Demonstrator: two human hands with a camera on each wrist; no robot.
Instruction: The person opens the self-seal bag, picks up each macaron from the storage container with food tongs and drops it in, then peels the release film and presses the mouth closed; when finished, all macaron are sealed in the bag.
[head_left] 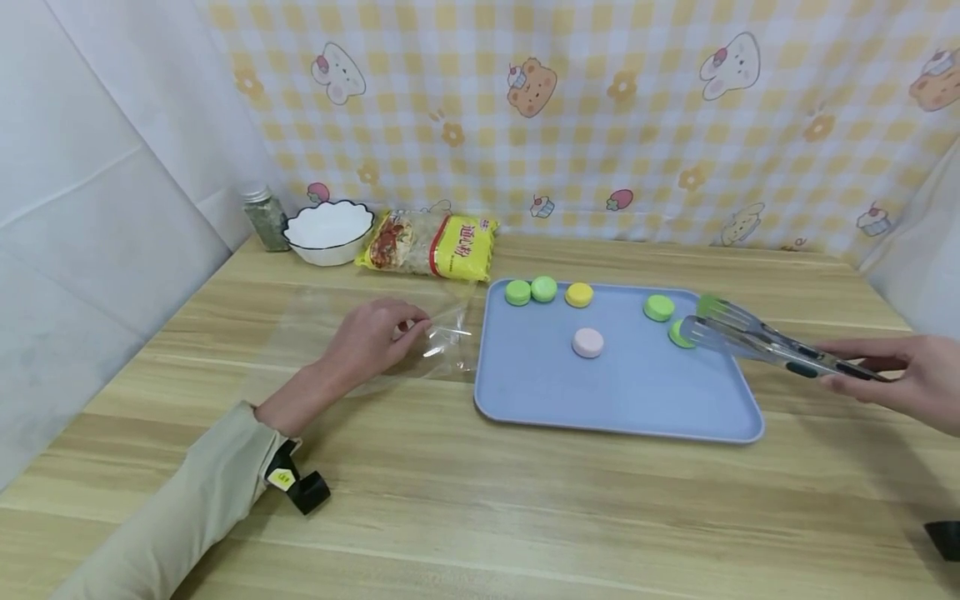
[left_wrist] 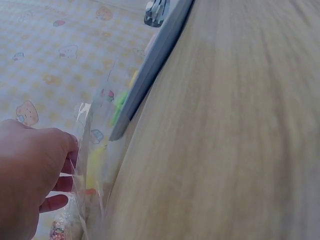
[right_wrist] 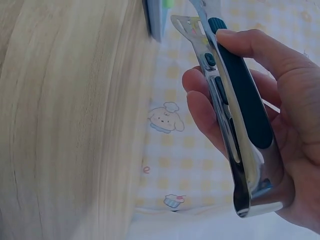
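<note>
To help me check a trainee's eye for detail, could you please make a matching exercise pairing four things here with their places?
Things:
1. Tongs
2. Clear plastic bag
3. Pink macaron
4. Scalloped white bowl

Places:
A. On the blue tray
B. Between the glass jar and yellow packet
C. In the right-hand grip
D. At the left-hand grip

Pairs: 1-C, 2-D, 3-A, 4-B
</note>
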